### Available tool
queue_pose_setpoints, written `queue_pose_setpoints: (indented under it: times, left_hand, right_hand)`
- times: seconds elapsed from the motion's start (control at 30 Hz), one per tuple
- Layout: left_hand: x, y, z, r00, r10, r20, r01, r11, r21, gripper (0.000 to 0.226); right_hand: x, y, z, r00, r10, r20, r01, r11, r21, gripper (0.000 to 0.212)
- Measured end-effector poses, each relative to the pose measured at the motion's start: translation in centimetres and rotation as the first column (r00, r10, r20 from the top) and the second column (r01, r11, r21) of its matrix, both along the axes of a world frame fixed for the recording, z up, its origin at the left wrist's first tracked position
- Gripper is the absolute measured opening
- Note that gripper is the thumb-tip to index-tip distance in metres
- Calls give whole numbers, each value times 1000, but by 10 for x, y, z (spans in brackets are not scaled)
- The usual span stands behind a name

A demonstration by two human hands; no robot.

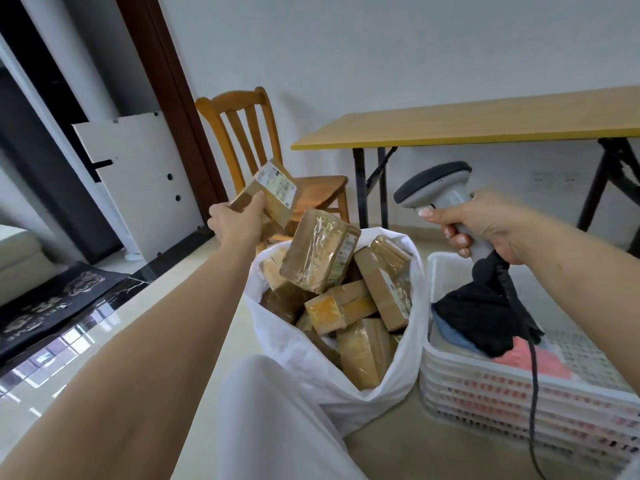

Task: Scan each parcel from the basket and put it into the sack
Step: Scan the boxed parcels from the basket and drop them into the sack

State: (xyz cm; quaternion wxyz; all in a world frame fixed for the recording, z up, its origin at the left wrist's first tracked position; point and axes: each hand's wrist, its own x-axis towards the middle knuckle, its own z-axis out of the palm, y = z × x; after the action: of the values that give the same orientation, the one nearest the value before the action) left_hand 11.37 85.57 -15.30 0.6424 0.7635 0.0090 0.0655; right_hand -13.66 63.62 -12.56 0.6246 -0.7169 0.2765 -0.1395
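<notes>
Parcel: small brown box with a white label, held up above the far left rim of the sack, label facing the scanner.
Left hand: fingers curled round the parcel's lower end.
Right hand: grips the grey scanner by its handle (black cable hanging down), head pointed left at the parcel.
Sack: white, open on the floor, piled high with taped boxes.
Basket: white, just right of the sack, holding dark and pink cloth.

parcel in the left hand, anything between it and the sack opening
Nothing visible blocks it. The left hand holds the parcel in open air above the sack, whose mouth is open, though parcels already inside pile to the rim.
</notes>
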Motion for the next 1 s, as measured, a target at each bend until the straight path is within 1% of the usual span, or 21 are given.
queue_pose_setpoints:
  times: [0.07, 0.1, 0.2, 0.23, 0.3, 0.37, 0.43, 0.53, 0.6, 0.67, 0.7, 0.77, 0.83, 0.93, 1.0]
  left_hand:
    - [3, 11, -24, 992, 88, -95, -81, 994, 67, 87]
    - [3, 16, -36, 983, 111, -145, -95, 989, 115, 91]
    - [-2, 28, -69, 958, 153, -242, -102, 972, 211, 89]
    - [-3, 30, -77, 954, 159, -253, -97, 965, 243, 88]
    - [-3, 32, -92, 964, 159, -215, -79, 938, 338, 82]
    - [-1, 36, -104, 974, 130, -186, -50, 923, 381, 74]
    - [3, 42, -116, 975, 92, -204, -4, 918, 397, 70]
    - [10, 54, -129, 973, 51, -227, 37, 928, 370, 65]
    - [12, 58, -132, 970, -6, -243, 95, 929, 358, 54]
    - [14, 57, -134, 958, -87, -275, 183, 919, 350, 37]
    - [14, 54, -133, 956, -113, -270, 211, 907, 366, 33]
    - [16, 46, -131, 967, -138, -216, 223, 868, 444, 34]
    - [18, 41, -128, 966, -159, -204, 245, 817, 522, 36]
    - [22, 39, -125, 934, -179, -310, 346, 672, 655, 41]
    - [25, 38, -123, 921, -148, -360, 371, 615, 696, 44]
  right_hand:
    - [13, 7, -9, 1000, 16, -17, -16, 1000, 3, 28]
    - [20, 12, -14, 999, 28, -26, -28, 1000, 9, 27]
    - [41, 22, -30, 996, 62, -59, -61, 998, 16, 27]
    - [46, 23, -36, 996, 59, -65, -58, 998, 11, 28]
    - [56, 23, -49, 997, 38, -67, -37, 999, 21, 25]
    - [63, 21, -60, 997, 12, -72, -8, 998, 56, 23]
    - [70, 19, -71, 996, -6, -84, 15, 995, 99, 23]
    - [78, 21, -83, 993, -9, -114, 23, 992, 125, 23]
    - [83, 23, -91, 992, -9, -124, 24, 992, 122, 24]
    - [88, 26, -95, 991, -8, -132, 26, 990, 136, 24]
    - [89, 27, -97, 991, -3, -134, 23, 989, 145, 24]
    - [91, 29, -98, 991, 11, -136, 11, 987, 161, 22]
    - [91, 30, -99, 990, 18, -139, 4, 987, 160, 21]
    - [89, 27, -98, 991, 27, -133, -8, 990, 143, 21]
    - [88, 23, -98, 992, 17, -128, 0, 991, 132, 22]
